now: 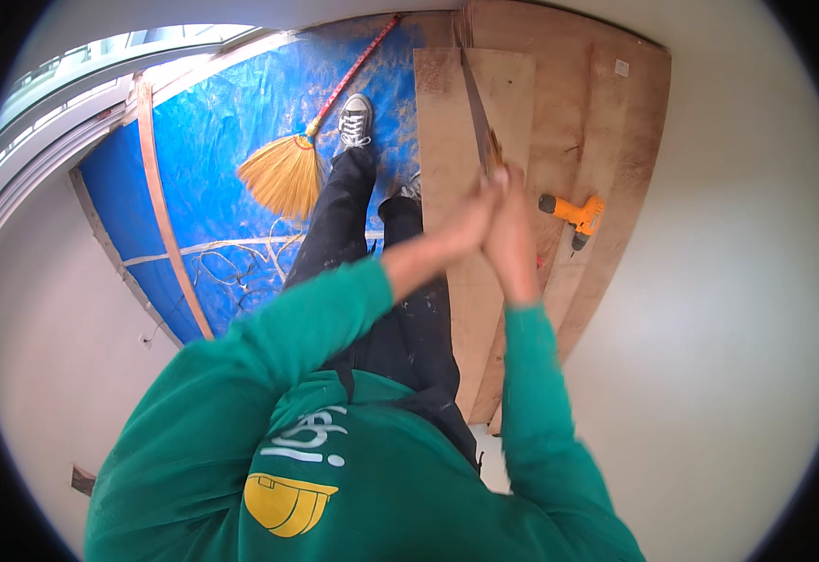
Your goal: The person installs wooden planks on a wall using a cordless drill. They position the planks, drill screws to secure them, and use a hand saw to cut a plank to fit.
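Both my hands come together on the grip of a hand saw, whose long, narrowing blade points away from me. My left hand reaches in from the left and presses against my right hand, which is closed around the same grip. Motion smears the fingers somewhat, and they hide most of the handle. Under the blade lies a pale plywood board, on top of wider brown plywood sheets. Whether the teeth are in the wood I cannot tell.
An orange cordless drill lies on the plywood, right of my hands. A straw broom with a red handle rests on the blue tarp. Thin cords and a wooden strip are at left. A white wall stands at right.
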`<state>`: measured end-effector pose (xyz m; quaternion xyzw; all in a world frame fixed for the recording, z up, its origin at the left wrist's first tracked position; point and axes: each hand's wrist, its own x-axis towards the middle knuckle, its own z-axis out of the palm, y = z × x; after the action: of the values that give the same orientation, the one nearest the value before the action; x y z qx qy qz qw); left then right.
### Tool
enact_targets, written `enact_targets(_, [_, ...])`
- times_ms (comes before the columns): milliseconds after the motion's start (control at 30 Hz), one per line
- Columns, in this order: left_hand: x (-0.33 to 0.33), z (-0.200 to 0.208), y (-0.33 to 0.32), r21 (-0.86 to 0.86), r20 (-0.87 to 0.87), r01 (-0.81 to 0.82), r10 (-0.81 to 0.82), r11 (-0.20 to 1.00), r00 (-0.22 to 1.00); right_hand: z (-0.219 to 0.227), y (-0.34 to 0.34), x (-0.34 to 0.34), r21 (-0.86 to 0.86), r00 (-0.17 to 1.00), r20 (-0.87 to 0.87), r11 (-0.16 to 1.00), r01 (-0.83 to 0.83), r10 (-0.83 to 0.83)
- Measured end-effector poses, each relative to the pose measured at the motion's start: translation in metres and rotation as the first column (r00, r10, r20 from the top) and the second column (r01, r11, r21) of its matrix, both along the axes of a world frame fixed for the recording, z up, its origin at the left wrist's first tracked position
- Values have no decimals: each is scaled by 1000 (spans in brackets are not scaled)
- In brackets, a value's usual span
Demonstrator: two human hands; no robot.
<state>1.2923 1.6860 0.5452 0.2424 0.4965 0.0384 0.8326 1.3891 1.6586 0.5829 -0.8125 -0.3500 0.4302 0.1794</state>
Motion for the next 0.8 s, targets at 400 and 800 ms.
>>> enact_targets(400, [5,-4,-3,0,20,-64,64,998,998,9,6,1,-64,1000,-11,998,10,-10])
enact_targets(800, [5,15,8,14,-12,3,-3,1000,1000,6,2,2,-77,1000,-29,997,10,-13])
